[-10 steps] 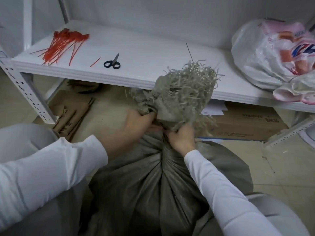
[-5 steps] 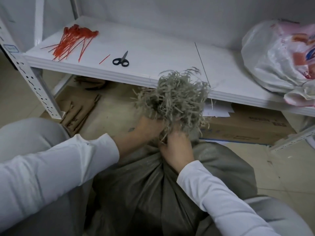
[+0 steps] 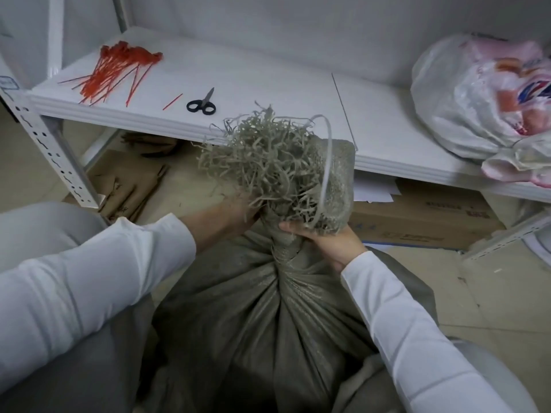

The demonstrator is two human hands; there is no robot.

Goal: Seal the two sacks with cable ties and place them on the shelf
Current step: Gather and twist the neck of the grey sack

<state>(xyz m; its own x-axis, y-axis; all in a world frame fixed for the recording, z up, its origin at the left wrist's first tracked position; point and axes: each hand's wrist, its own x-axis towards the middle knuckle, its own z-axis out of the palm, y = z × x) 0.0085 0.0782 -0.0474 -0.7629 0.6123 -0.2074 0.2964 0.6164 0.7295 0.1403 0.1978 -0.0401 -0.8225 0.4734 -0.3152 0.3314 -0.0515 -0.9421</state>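
Note:
A grey woven sack (image 3: 268,317) stands on the floor between my knees, its mouth gathered into a twisted neck with a frayed top (image 3: 268,162). My left hand (image 3: 235,214) grips the neck from the left, partly hidden under the frayed strands. My right hand (image 3: 325,241) holds the neck from the right just below the bunched top. A pale strap or tie (image 3: 327,162) arcs over the right side of the frayed top. A heap of red cable ties (image 3: 119,71) lies at the left end of the white shelf (image 3: 268,84). A second sack, white and printed (image 3: 483,96), lies on the shelf at the right.
Black-handled scissors (image 3: 202,103) and one loose red tie (image 3: 172,102) lie on the shelf near its front edge. Flattened cardboard (image 3: 125,186) and a cardboard box (image 3: 423,216) sit under the shelf. A perforated metal post (image 3: 50,147) stands at the left.
My right hand has shifted from the front of the neck to its right side, and the neck now shows tightly twisted. The view has moved closer to the shelf.

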